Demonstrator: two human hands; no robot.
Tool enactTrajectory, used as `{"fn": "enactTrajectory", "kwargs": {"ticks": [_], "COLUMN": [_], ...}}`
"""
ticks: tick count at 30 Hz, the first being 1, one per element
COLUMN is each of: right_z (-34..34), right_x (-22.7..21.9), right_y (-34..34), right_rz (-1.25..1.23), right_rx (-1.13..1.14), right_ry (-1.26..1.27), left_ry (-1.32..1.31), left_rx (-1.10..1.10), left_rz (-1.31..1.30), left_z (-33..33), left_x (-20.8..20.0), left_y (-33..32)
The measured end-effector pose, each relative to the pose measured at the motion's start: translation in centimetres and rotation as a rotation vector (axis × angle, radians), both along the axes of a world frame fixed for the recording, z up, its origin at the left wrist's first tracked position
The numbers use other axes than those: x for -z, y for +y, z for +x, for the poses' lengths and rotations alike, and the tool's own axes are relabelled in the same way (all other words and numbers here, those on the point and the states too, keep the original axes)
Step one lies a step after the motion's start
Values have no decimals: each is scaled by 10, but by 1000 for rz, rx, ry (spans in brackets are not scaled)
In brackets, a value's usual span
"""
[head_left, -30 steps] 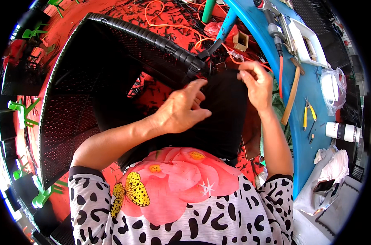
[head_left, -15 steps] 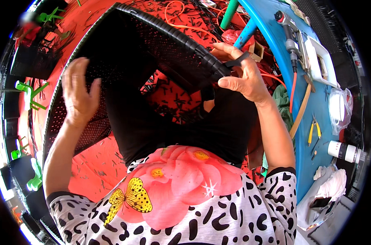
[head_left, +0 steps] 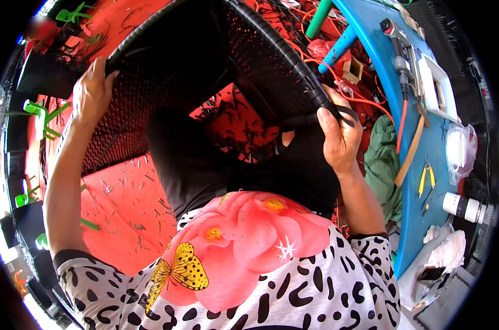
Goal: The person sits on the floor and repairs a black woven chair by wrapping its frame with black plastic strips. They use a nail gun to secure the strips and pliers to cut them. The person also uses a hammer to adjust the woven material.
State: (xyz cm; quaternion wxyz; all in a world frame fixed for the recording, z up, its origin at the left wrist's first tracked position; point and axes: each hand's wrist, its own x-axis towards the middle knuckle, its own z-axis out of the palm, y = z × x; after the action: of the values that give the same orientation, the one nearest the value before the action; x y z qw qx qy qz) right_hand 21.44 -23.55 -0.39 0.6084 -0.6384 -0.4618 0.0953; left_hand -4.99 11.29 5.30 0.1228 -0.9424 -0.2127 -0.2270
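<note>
A large black woven wicker frame (head_left: 271, 52) with a strip-wrapped rim stands over and in front of my lap, its inside toward me. My left hand (head_left: 92, 96) is closed on the rim at the left, fingertips curling over the edge. At the right corner, my right hand (head_left: 340, 135) grips the rim, thumb on the near side and fingers mostly behind it. A short flat black strip (head_left: 346, 114) shows beside those fingers. Through an opening in the frame, red flooring (head_left: 227, 113) with black scraps is seen.
A blue table (head_left: 392, 71) on the right bears a power tool (head_left: 399, 58), a wooden-handled hammer (head_left: 411, 148), yellow-handled pliers (head_left: 426, 179), a white tray (head_left: 437, 88) and a white bottle (head_left: 462, 207). Orange cords (head_left: 365, 100) and a green cloth (head_left: 382, 165) lie near it. Green stool legs (head_left: 45, 118) show leftward.
My left hand was spread and apart from the rim; now it grips it. The frame has turned and shifted to the right, and my right hand has moved down and right with its corner.
</note>
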Motion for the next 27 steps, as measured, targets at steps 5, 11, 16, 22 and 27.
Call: {"fn": "enactTrajectory", "kwargs": {"ticks": [5, 11, 16, 22, 27], "right_z": [-15, -7, 10, 24, 26], "right_x": [8, 29, 44, 38, 23], "right_y": [-6, -2, 6, 14, 58], "right_rz": [113, 135, -54, -162, -105], "right_rx": [70, 136, 287, 281, 306], "right_ry": [88, 111, -159, -534, -663], "left_ry": [8, -176, -169, -123, -227], "left_rx": [40, 169, 479, 401, 49], "left_rz": [-78, 183, -304, -1102, -1861], "left_z": [72, 142, 166, 186, 205], "left_x": [7, 14, 21, 13, -6], "left_y": [44, 29, -109, -169, -159]}}
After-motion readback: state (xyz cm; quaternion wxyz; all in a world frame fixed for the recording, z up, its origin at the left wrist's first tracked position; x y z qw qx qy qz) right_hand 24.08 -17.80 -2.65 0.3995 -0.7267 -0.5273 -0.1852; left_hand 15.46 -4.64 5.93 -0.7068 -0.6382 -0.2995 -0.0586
